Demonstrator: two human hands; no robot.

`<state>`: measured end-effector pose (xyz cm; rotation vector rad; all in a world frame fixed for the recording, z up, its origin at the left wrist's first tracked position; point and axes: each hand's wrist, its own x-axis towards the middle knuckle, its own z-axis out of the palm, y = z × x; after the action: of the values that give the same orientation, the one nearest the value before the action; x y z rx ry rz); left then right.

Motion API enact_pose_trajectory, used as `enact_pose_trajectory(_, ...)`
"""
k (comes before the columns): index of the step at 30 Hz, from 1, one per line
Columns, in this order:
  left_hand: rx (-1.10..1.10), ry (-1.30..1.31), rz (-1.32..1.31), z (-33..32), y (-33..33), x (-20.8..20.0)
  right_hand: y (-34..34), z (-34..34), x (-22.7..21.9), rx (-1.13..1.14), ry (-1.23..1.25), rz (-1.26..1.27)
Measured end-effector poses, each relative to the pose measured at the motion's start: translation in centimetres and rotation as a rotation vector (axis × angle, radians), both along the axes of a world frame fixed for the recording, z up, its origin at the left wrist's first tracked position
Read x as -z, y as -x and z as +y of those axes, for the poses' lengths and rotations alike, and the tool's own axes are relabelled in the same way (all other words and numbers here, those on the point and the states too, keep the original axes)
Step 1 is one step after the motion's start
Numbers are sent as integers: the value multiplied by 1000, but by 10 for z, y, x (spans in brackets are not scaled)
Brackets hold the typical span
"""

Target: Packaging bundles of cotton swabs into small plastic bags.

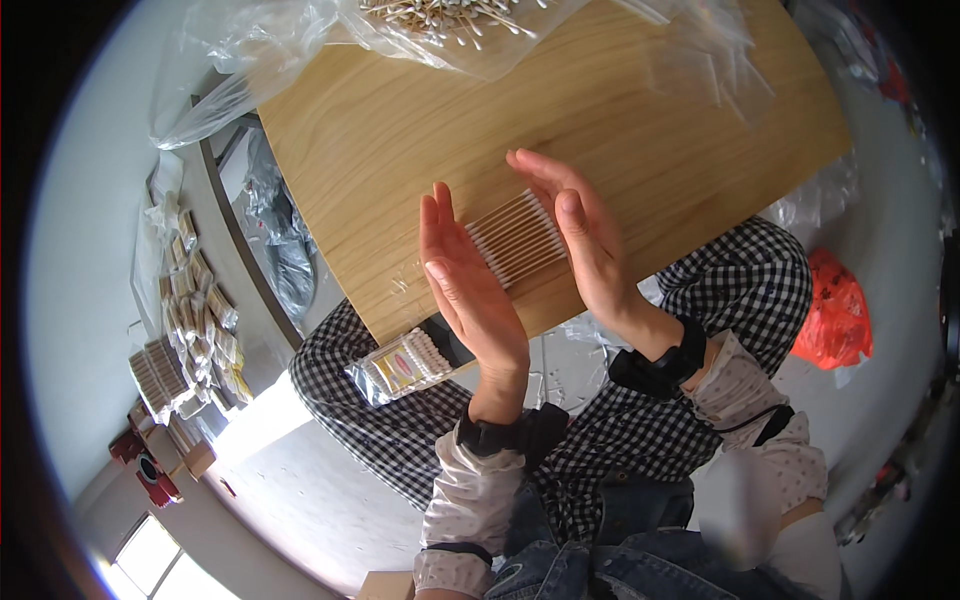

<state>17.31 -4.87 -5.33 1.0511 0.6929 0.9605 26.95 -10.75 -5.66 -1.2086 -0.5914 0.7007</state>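
Observation:
On the wooden table, a flat row of cotton swabs (pixel 518 240) lies side by side, white tips at both ends. My left hand (pixel 468 285) stands on edge at the left ends of the row, fingers stretched out, palm turned inward. Facing it, my right hand (pixel 588 235) is at the right ends, fingers extended and thumb raised. The swabs sit between the two palms; whether both palms press on the tips I cannot tell. A clear packet of cotton swabs (pixel 402 366) with a yellow and white label rests by my left thigh, below the table's near edge.
A large clear plastic bag of loose cotton swabs (pixel 450 15) lies at the table's far side. Thin plastic film (pixel 715 65) covers the far right of the table (pixel 370 130). Many packed swab bundles (pixel 195 300) are piled at the left. A red plastic bag (pixel 832 310) stands right of my knee.

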Motion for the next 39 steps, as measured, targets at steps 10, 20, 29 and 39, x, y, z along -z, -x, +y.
enact_pose_trajectory(10,8,-645,558,14,47,-12,-40,-11,-3,146,45,-85)
enact_pose_trajectory(20,394,-1238,1392,-7,11,-6,-46,-24,4,105,19,-248)
enact_pose_trajectory(29,398,-1228,1336,-5,12,4,-48,-32,11,-2,159,-852)
enact_pose_trajectory(39,389,-1212,1317,-5,13,5,-51,-34,-1,-161,242,-997)
